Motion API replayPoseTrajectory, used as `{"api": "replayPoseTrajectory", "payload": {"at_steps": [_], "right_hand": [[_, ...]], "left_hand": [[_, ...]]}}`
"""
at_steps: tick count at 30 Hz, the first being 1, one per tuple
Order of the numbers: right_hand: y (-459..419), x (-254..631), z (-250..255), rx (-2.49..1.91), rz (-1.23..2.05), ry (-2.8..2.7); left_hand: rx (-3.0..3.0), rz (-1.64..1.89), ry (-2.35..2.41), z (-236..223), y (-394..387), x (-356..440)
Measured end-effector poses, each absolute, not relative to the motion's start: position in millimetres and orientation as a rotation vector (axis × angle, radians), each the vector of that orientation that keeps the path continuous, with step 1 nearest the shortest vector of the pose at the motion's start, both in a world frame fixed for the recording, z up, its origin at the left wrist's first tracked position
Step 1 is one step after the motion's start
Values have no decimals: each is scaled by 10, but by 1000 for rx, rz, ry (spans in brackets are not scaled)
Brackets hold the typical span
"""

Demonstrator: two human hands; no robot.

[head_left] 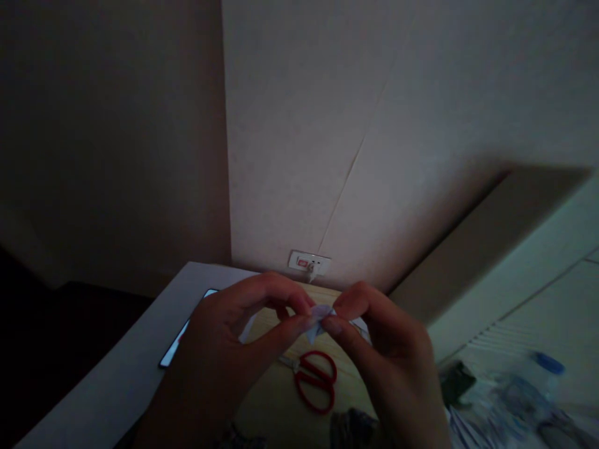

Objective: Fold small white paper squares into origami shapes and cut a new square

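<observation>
Two hands at work here — the left hand (pixel 234 337) and the right hand (pixel 388 343), each pinching one small piece of folded paper (pixel 317 321) between thumb and fingers, up above the wooden tabletop (pixel 271 399). Below them lies one pair of scissors (pixel 311 377), two red handle loops showing. One lit phone (pixel 175 346) sits beyond the left hand — and one wall socket (pixel 309 263) holds a single plug (pixel 311 272).

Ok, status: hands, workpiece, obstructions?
Left hand and right hand pinching folded paper between them. Red scissors on table below, paper held clear of them. Phone partly behind left hand.
</observation>
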State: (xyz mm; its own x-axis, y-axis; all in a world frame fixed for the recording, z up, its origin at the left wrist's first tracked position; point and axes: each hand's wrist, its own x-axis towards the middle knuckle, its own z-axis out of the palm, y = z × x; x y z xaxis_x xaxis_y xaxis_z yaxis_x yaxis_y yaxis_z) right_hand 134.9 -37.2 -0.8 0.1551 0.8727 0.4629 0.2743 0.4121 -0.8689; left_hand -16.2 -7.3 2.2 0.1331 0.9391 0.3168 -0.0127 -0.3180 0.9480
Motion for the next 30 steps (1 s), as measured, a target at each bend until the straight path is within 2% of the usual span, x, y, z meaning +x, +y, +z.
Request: {"api": "replayPoseTrajectory", "payload": {"at_steps": [13,23,30], "right_hand": [[-442,1278,-13,-1187,536,-1352],[-398,1337,-21,-1106,631,-1438],[-411,1305,-8,-1137,517,-1386]], "left_hand": [[1567,1416,1003,35,-110,-151],[1549,1496,1037,-22,-114,-154],[1379,1428,933,-5,-131,-115]]}}
